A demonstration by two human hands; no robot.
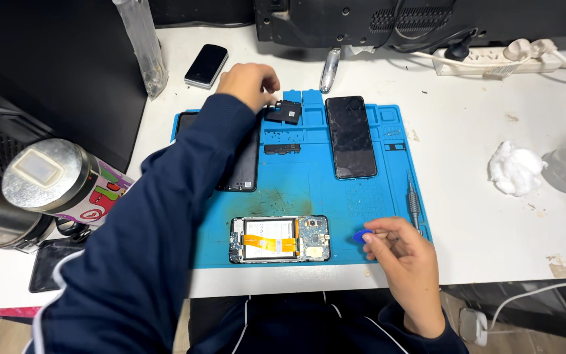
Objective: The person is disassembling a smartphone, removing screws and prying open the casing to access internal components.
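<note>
Gripping a small blue pick [361,236] between thumb and fingertips, the right hand [404,262] is resting at the near right corner of the blue work mat [309,190]. The left hand [250,83] is reaching across to the far edge of the mat, its fingers closing on a small black component [286,112] lying there; whether that part is lifted clear cannot be told.

Head view: an opened phone [279,239], back cover off, is lying flat near the front edge of the mat, just left of the pick, showing its battery and an orange flex strip. A dark screen panel [350,136] is lying face up toward the far right of the mat. A black back cover [240,167] is lying partly under the left sleeve. A slim screwdriver [413,203] is lying along the right edge of the mat. On the white table [479,151], a cotton wad [514,168] is sitting well to the right, and another phone [206,65] is lying beyond the mat.
</note>
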